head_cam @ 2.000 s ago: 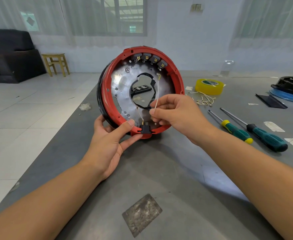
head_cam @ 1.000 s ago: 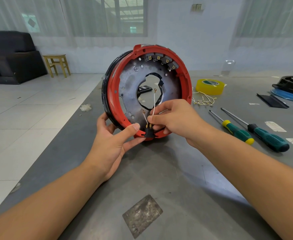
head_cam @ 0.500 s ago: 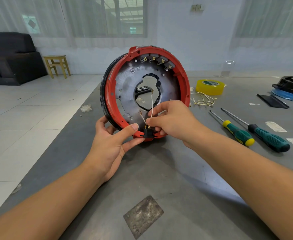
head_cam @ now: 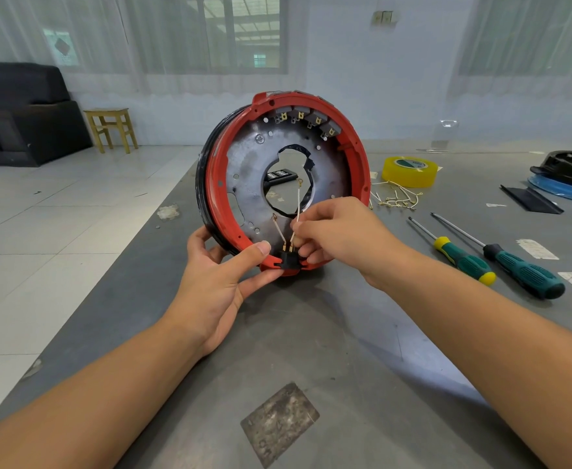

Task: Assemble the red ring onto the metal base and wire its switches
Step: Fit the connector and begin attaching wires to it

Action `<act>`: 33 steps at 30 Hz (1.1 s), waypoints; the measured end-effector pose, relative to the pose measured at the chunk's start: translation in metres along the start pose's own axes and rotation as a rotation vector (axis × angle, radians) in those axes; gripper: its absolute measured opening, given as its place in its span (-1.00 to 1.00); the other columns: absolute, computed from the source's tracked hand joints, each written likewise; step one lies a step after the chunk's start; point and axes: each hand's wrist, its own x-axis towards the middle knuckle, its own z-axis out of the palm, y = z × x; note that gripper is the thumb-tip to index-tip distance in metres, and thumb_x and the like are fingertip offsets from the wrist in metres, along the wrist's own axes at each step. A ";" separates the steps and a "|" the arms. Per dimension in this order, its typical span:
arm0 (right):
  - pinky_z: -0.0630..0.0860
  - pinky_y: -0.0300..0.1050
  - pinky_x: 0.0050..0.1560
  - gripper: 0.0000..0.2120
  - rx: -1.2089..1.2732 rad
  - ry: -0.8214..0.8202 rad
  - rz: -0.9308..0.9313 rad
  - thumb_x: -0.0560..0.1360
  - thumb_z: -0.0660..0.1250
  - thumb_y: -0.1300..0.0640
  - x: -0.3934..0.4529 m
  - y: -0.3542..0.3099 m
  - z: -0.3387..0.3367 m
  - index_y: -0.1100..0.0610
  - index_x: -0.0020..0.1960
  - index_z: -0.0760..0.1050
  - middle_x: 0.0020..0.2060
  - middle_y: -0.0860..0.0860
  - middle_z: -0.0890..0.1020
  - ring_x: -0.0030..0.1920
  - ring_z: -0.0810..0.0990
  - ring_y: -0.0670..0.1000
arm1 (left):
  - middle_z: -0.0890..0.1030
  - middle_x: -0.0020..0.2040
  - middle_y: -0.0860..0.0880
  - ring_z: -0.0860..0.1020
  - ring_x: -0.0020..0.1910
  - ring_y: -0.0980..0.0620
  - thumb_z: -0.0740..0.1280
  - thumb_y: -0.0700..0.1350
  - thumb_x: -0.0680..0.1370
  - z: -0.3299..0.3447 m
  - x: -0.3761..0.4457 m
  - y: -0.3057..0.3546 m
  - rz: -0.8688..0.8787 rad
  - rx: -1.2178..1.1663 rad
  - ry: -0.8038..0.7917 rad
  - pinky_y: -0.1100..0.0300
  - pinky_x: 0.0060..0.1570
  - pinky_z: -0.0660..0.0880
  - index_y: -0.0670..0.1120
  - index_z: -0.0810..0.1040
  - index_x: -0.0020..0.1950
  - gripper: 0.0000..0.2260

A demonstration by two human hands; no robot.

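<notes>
The red ring [head_cam: 217,184] stands on edge on the grey table, fitted around the round metal base [head_cam: 254,170] with its ragged centre hole. Several switches [head_cam: 306,118] sit inside the ring's top arc. A black switch [head_cam: 289,260] is at the ring's bottom, with two white wires [head_cam: 297,204] rising from its brass terminals. My left hand [head_cam: 223,275] grips the ring's lower rim, thumb beside the black switch. My right hand [head_cam: 338,231] pinches the right-hand wire just above its terminal.
Two green-handled screwdrivers [head_cam: 463,257] lie to the right. A yellow tape roll [head_cam: 409,170] and a heap of loose wires [head_cam: 396,198] are behind them. A black and blue assembly [head_cam: 568,177] sits far right. The table's left edge drops to a tiled floor.
The ring has tilted and turned slightly in my left hand. My right hand slid down the wire to the black switch's terminal and stays pinched there.
</notes>
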 end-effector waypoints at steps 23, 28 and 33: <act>0.50 -0.29 -0.24 -0.95 -0.340 0.227 -0.361 0.46 0.42 0.10 -0.003 0.025 0.020 -0.05 -0.12 0.60 -0.36 -0.18 0.62 -0.31 0.58 -0.19 | 0.70 0.11 -0.17 0.74 0.05 -0.21 0.59 -0.25 0.32 0.003 -0.002 0.003 0.004 -0.009 0.028 -0.09 -0.07 0.70 -0.03 0.38 0.38 -0.30; 0.57 -0.15 -0.18 -0.94 -0.352 0.256 -0.456 0.50 0.41 0.11 -0.007 0.028 0.024 -0.03 -0.07 0.61 -0.31 -0.17 0.62 -0.31 0.58 -0.14 | 0.67 0.16 -0.23 0.74 0.05 -0.20 0.58 -0.26 0.34 0.002 -0.002 0.004 -0.001 -0.017 0.046 -0.07 -0.08 0.70 -0.03 0.38 0.38 -0.32; 0.54 -0.10 -0.16 -0.95 -0.412 0.287 -0.546 0.53 0.41 0.12 -0.008 0.031 0.025 -0.02 -0.04 0.62 -0.29 -0.14 0.58 -0.31 0.51 -0.14 | 0.64 0.17 -0.27 0.75 -0.01 -0.17 0.59 -0.25 0.32 0.003 -0.002 0.005 -0.004 -0.027 0.055 -0.06 -0.09 0.70 -0.07 0.36 0.43 -0.26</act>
